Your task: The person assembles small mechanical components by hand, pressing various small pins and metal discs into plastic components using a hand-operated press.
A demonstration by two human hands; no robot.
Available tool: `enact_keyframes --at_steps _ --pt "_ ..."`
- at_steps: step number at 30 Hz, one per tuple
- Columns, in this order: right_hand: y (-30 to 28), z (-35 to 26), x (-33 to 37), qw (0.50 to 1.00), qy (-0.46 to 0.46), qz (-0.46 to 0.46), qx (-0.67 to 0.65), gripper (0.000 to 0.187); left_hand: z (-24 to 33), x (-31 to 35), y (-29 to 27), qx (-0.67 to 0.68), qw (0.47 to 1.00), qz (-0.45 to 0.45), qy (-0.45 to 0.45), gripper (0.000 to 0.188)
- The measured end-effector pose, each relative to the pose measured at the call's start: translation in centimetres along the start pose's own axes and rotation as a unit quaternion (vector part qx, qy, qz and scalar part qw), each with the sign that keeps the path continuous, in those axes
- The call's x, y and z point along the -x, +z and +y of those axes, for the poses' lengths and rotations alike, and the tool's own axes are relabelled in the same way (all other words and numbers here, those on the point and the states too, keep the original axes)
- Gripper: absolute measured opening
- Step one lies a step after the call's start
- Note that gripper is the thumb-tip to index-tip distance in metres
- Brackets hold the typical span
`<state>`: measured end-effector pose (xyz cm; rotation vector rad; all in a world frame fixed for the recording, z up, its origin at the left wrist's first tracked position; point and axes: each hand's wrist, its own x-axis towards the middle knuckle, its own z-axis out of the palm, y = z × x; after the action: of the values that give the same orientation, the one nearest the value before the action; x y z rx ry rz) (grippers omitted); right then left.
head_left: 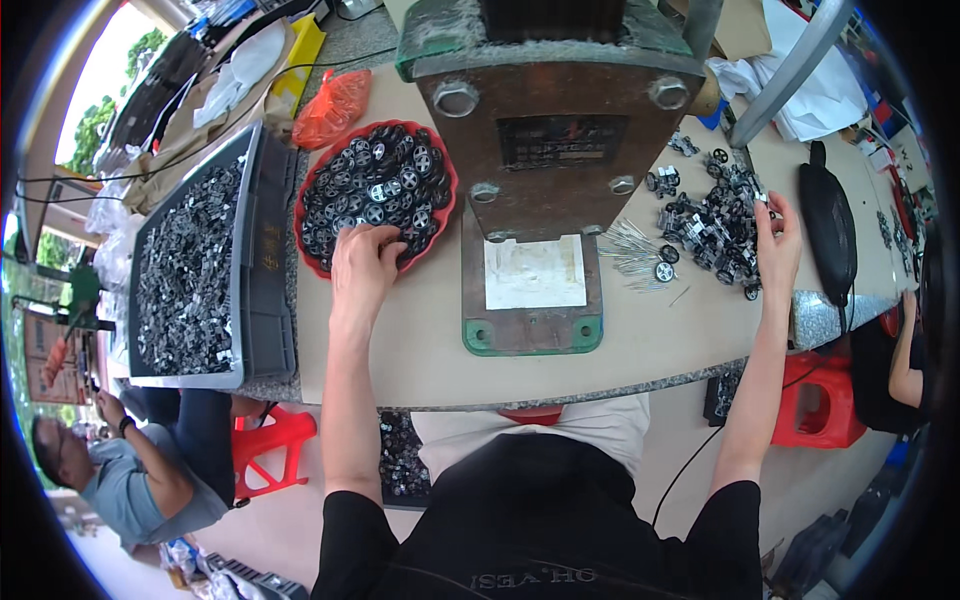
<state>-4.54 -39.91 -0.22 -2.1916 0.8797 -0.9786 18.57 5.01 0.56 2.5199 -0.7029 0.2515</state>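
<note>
A red scalloped bowl (450,212) at left centre is heaped with small black toy wheels (375,180) with silvery hubs. My left hand (362,262) dips into its near side, fingers curled together among the wheels; their tips are partly hidden, and what they pinch cannot be made out. At the right, a pile of small black toy car chassis (712,230), some with wheels on, lies on the table. My right hand (780,245) is at the pile's right edge, thumb and fingers closed on a small chassis piece mostly covered by them.
A heavy press (560,130) stands between my hands, a white pad (535,272) on its green-edged base. Thin metal pins (628,250) lie beside it. A grey crate (270,260) of small dark parts is at left. A black pouch (828,225) lies far right. Other people sit nearby.
</note>
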Motion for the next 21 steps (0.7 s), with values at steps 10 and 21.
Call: enact_keyframes --at_steps 10,21 --pt "2.1 -7.1 10.7 0.994 -0.036 -0.086 -0.057 0.017 -1.4 -2.2 -0.2 0.046 0.988 -0.141 0.032 0.025" --pt "2.9 -7.8 9.3 0.929 -0.058 -0.362 0.041 0.008 0.3 3.8 -1.5 0.569 0.814 -0.055 -0.105 0.033"
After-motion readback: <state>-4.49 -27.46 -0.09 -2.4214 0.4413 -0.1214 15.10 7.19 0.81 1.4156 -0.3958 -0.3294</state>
